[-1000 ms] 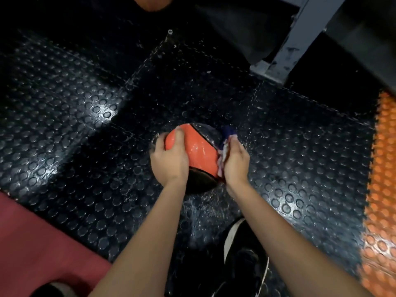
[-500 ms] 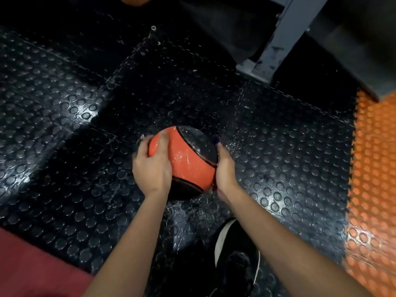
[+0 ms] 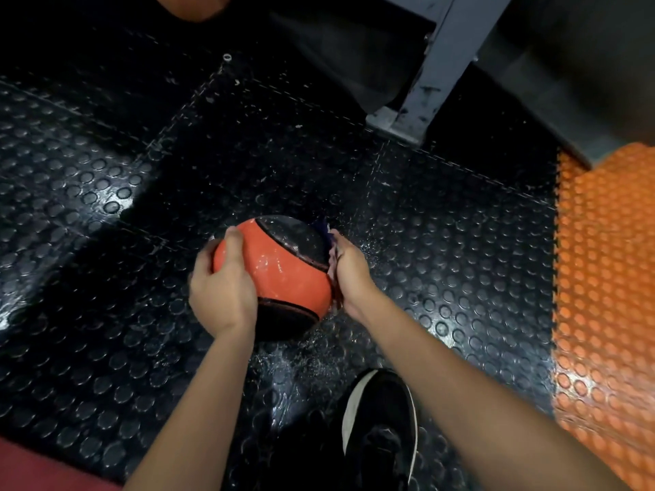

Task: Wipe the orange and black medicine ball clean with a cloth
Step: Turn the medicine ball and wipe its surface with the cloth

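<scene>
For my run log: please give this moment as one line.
left hand grips medicine ball | right hand presses cloth on ball | wiping

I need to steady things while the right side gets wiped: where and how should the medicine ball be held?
Probably on its left flank, from the left. The medicine ball is round with no handle, so the left hand cups it, thumb over the top, opposing the right hand, which presses the cloth against the other side.

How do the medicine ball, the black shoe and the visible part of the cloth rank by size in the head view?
1. medicine ball
2. black shoe, close to the ball and nearer the camera, so unsure
3. cloth, mostly hidden by the right hand
</scene>
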Tool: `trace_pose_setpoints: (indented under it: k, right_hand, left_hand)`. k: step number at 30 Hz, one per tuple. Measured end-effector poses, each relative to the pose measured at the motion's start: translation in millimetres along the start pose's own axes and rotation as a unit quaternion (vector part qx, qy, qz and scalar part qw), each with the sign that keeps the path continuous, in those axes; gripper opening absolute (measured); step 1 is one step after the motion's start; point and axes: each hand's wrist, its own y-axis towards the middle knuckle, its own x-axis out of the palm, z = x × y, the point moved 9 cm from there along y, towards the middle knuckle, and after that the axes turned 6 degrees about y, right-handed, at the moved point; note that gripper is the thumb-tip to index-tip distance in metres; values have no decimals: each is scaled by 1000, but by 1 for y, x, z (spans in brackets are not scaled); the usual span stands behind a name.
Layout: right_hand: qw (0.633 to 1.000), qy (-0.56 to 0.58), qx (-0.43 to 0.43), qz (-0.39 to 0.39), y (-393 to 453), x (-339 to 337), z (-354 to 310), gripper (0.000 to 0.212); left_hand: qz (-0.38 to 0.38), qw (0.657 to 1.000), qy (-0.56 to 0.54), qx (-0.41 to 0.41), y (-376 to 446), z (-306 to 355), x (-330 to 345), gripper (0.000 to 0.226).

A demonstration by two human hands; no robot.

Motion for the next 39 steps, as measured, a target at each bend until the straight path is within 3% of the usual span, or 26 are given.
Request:
trace_pose_setpoints:
  k: [2, 4, 7, 9, 11, 15, 18, 21, 24, 28, 31, 34, 35, 37, 39]
  right_hand:
    - [997, -65, -29, -7, -6, 3, -15, 35]
    - [983, -128, -126, -36, -28, 15, -32, 25]
    - [942, -208, -253, -68, -47, 31, -33, 30]
    - [968, -129, -205, -69, -40, 25, -24, 23]
    - [991, -41, -116, -45, -25, 14, -21, 31]
    - [996, -74, -33, -38, -15, 12, -27, 41]
    - [980, -138, -124, -70, -36, 27, -44, 31]
    - [935, -230, -257, -78, -46, 40, -48, 23]
    - [966, -123, -195, -117, -31, 37, -36, 23]
    - [992, -81, -62, -70, -1, 23, -32, 37]
    - [983, -139, -95, -73, 0, 28, -39, 46]
    - [972, -174, -136, -82, -9, 38, -39, 36]
    - [970, -187, -133, -80, -9, 40, -36, 30]
    - [977, -178, -89, -77, -7, 44, -28, 27]
    - [986, -139, -41, -77, -2, 44, -18, 29]
  left_hand:
    - [16, 1000, 11, 8, -3, 3, 1, 64]
    - [21, 1000, 15, 14, -3, 3, 0, 63]
    - [12, 1000, -11, 4, 0, -6, -6, 63]
    - [-6, 999, -34, -7, 0, -10, -5, 63]
    - [-10, 999, -37, -9, -2, -9, -3, 60]
    - [11, 1000, -21, -7, -6, 0, 2, 65]
    - [12, 1000, -12, -4, -4, -1, 0, 67]
    - [1, 1000, -26, -12, 0, -5, -5, 63]
    - [-9, 999, -31, -9, 2, -5, -4, 61]
    - [15, 1000, 1, 5, -4, 1, -2, 57]
    - [8, 1000, 25, -4, -4, 11, -3, 56]
    - [-10, 999, 33, -37, 11, 16, -10, 48]
    - [-14, 998, 40, -52, 19, 12, -13, 53]
    - [-35, 992, 43, -116, 33, 0, -14, 86]
    - [-100, 972, -22, -212, 33, -21, 0, 113]
